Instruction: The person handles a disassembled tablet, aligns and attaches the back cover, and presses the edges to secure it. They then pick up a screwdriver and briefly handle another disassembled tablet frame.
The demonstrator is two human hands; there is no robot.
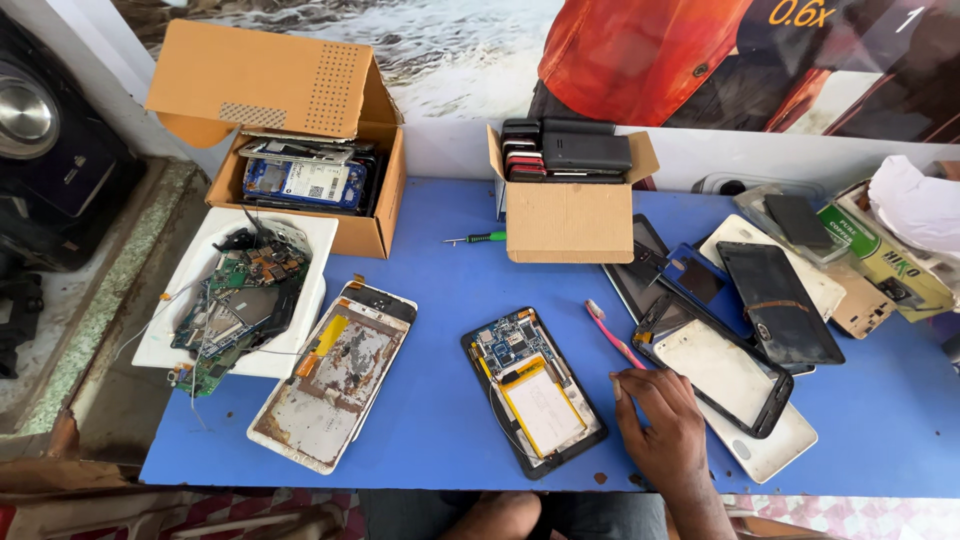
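The right hand (662, 425) rests palm down on the blue table (430, 420) near its front edge, fingers loosely spread and holding nothing. Its fingertips lie just beside the opened black tablet with an exposed green circuit board and silvery flat battery (533, 390), which lies face down at a slant in the middle of the table. Above the fingers lies a pink toothbrush (612, 335), between that tablet and a black-framed tablet shell with a pale inner plate (722, 372); the hand's thumb side touches or nearly touches this shell, I cannot tell which. The shell sits on top of a white back cover (775, 450).

The left hand is not clearly seen; only a bare rounded part of the person, perhaps a knee or arm, shows below the table's edge, so its state cannot be told.

To the left lies a white tablet back with a rusty stained metal plate and yellow tape (335, 375). Beside it a white tray (300, 240) holds loose green circuit boards and wires. Behind stand 2 brown cardboard boxes: an open one with boards and screens (370, 190), and a smaller one stacked with dark phones (570, 220). A green-handled screwdriver (478, 238) lies between them.
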